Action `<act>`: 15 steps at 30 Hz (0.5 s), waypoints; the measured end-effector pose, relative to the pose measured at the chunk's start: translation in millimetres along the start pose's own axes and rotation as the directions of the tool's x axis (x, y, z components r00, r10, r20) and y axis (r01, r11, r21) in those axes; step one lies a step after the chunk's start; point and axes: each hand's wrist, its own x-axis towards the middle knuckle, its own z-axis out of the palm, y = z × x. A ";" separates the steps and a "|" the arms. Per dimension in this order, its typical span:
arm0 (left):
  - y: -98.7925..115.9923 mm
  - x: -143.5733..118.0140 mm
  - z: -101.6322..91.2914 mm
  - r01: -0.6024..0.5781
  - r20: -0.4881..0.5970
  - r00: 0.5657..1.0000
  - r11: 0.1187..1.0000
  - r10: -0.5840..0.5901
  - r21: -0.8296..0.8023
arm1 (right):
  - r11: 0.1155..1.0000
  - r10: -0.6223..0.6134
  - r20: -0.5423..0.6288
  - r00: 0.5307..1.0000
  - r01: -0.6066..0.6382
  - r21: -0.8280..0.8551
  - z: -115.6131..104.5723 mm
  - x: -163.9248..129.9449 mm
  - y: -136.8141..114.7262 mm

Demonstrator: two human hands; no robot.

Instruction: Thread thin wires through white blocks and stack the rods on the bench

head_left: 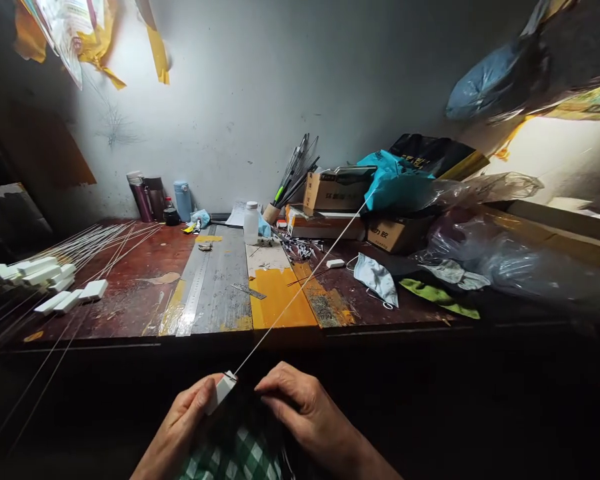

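Left hand (187, 410) clamped on white block (222, 393), thin rod (300, 289) slanting up, right hand (300, 403) near, grip unclear

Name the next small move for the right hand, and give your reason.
Probably bring the right hand to the end of the white rectangular block where the long, thin, pale rod meets it: the left hand grips the block, the rod slants up and away with no hand on it, and the right hand is close by.
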 end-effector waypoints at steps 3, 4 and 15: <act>3.8 -5.3 0.1 -0.089 0.010 0.996 0.994 0.089 0.058 | 0.996 0.064 0.006 0.998 -0.064 0.064 8.5 -2.0 0.9; 3.7 -6.5 1.3 -0.121 -0.023 0.992 0.988 0.123 0.100 | 0.992 0.094 0.001 0.996 -0.094 0.081 10.6 -2.6 1.2; -2.7 -10.9 7.9 -0.362 -0.363 0.715 0.760 0.598 0.539 | 0.921 0.363 -0.120 0.924 -0.336 0.197 15.2 -26.2 8.5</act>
